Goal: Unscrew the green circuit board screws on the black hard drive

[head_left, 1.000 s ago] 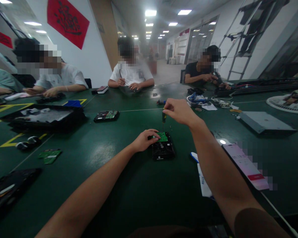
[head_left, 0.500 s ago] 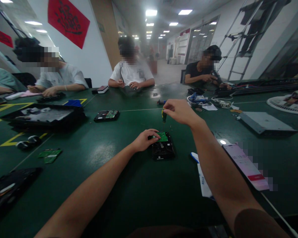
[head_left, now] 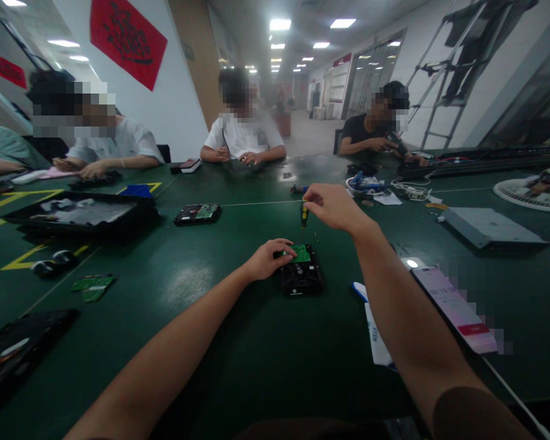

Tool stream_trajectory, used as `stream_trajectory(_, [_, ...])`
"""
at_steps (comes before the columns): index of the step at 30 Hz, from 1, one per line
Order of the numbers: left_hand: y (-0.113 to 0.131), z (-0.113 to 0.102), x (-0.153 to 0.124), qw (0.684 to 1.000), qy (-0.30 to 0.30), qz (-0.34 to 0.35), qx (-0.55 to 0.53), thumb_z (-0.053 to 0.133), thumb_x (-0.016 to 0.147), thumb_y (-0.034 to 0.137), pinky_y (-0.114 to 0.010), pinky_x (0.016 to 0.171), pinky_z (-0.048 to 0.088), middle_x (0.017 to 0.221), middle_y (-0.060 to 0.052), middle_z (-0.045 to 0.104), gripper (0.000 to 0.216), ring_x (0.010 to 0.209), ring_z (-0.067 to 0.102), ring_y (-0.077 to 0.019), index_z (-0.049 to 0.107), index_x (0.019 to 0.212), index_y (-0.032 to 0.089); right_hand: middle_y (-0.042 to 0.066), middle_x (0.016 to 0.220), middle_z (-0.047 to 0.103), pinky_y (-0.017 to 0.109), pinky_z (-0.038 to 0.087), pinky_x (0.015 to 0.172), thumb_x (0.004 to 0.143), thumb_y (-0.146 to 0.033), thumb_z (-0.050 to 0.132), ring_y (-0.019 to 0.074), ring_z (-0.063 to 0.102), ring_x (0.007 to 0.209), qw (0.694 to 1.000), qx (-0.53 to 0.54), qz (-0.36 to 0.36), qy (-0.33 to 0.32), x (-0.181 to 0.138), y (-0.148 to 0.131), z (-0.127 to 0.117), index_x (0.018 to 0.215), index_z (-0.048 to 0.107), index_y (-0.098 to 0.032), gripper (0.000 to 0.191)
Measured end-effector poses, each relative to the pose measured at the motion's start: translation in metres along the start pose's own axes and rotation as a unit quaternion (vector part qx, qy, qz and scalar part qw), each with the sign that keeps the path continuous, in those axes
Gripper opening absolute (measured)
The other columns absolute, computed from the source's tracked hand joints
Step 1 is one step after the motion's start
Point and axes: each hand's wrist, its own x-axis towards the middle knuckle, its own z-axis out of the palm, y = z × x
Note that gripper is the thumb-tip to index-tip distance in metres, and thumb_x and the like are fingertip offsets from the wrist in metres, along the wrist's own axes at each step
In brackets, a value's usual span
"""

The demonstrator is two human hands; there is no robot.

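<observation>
Well, from the head view I see my left hand (head_left: 268,260) laid on the far left corner of a black rectangular hard drive (head_left: 301,278). Its fingers (head_left: 286,249) are curled down onto the green circuit board (head_left: 301,254) on top, clamping the drive to the dark green bench (head_left: 211,348). The drive lies flat near the middle of the bench, straight ahead of me.

My right hand (head_left: 334,208) hovers above the drive's far edge, fingers pinched tight around the top of a small yellow-and-black screwdriver (head_left: 304,216). It stands upright with its tip pointing down at the board's far edge; I cannot tell whether the tip touches.

Right of the drive, by my right forearm, lie a white paper strip (head_left: 374,336) and a phone with a lit pinkish screen (head_left: 453,305). A flat grey metal box (head_left: 490,227) sits farther right. On the far left are a second black hard drive (head_left: 197,214) and a wide black tray (head_left: 77,218), with loose green boards (head_left: 91,287) nearer. Other people work along the far side.
</observation>
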Motion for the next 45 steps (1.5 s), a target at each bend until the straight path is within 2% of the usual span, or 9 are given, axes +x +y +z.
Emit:
stream_trajectory(7, [0.0024, -0.0006, -0.0007, 1.000, -0.001, -0.008, 0.000, 0.066, 0.096, 0.028, -0.053, 0.112, 0.044, 0.136, -0.010, 0.065, 0.017, 0.126, 0.062, -0.0269, 0.077, 0.108, 0.024, 0.005, 0.088, 0.075, 0.036, 0.050, 0.078, 0.088, -0.030, 0.070, 0.0215, 0.069, 0.083, 1.000, 0.006, 0.014, 0.011, -0.0004, -0.0015, -0.0007, 0.088, 0.070, -0.022, 0.008])
stream_trajectory(13, [0.0013, -0.0001, -0.0005, 1.000, 0.001, -0.003, 0.001, 0.066, 0.095, 0.027, -0.053, 0.112, 0.045, 0.135, -0.010, 0.066, 0.017, 0.126, 0.062, -0.0271, 0.077, 0.108, 0.024, 0.006, 0.094, 0.076, 0.037, 0.051, 0.080, 0.087, -0.024, 0.067, 0.0216, 0.068, 0.085, 1.000, 0.001, 0.012, 0.000, 0.0002, -0.0013, -0.0011, 0.091, 0.071, -0.022, 0.005])
stream_trajectory(20, [0.0037, -0.0007, -0.0004, 1.000, -0.001, -0.002, 0.000, 0.066, 0.096, 0.026, -0.053, 0.113, 0.044, 0.135, -0.010, 0.066, 0.017, 0.126, 0.062, -0.0269, 0.077, 0.108, 0.024, 0.005, 0.089, 0.076, 0.037, 0.049, 0.078, 0.088, -0.030, 0.070, 0.0220, 0.068, 0.084, 1.000, -0.006, 0.017, 0.007, 0.0010, -0.0014, -0.0022, 0.088, 0.071, -0.022, 0.008])
stream_trajectory(27, [0.0036, -0.0004, -0.0005, 1.000, 0.004, 0.001, -0.002, 0.066, 0.095, 0.026, -0.052, 0.113, 0.045, 0.134, -0.010, 0.067, 0.016, 0.126, 0.062, -0.0271, 0.077, 0.106, 0.024, 0.007, 0.097, 0.076, 0.038, 0.051, 0.081, 0.088, -0.025, 0.067, 0.0228, 0.069, 0.088, 1.000, -0.002, 0.006, 0.008, 0.0009, 0.0000, -0.0008, 0.091, 0.074, -0.022, 0.008])
stream_trajectory(34, [0.0063, -0.0012, -0.0009, 1.000, 0.003, -0.006, -0.002, 0.066, 0.096, 0.026, -0.053, 0.113, 0.044, 0.134, -0.010, 0.066, 0.017, 0.127, 0.062, -0.0274, 0.078, 0.107, 0.024, 0.006, 0.087, 0.076, 0.037, 0.050, 0.077, 0.088, -0.030, 0.069, 0.0226, 0.069, 0.084, 1.000, 0.007, 0.016, 0.017, 0.0009, -0.0003, -0.0006, 0.086, 0.073, -0.022, 0.008])
stream_trajectory(41, [0.0041, -0.0007, -0.0003, 1.000, 0.000, -0.006, -0.006, 0.067, 0.095, 0.026, -0.054, 0.112, 0.045, 0.136, -0.010, 0.066, 0.017, 0.125, 0.063, -0.0271, 0.077, 0.108, 0.024, 0.006, 0.095, 0.076, 0.039, 0.052, 0.081, 0.087, -0.025, 0.069, 0.0228, 0.069, 0.087, 1.000, -0.005, 0.012, 0.014, 0.0007, -0.0004, -0.0004, 0.091, 0.072, -0.023, 0.006])
stream_trajectory(45, [0.0040, -0.0008, -0.0001, 1.000, -0.001, -0.001, -0.006, 0.066, 0.095, 0.025, -0.053, 0.112, 0.044, 0.136, -0.010, 0.066, 0.017, 0.126, 0.062, -0.0273, 0.077, 0.108, 0.024, 0.006, 0.092, 0.076, 0.039, 0.052, 0.079, 0.086, -0.025, 0.069, 0.0234, 0.069, 0.086, 1.000, 0.009, 0.024, 0.018, 0.0001, -0.0011, -0.0002, 0.090, 0.072, -0.022, 0.005])
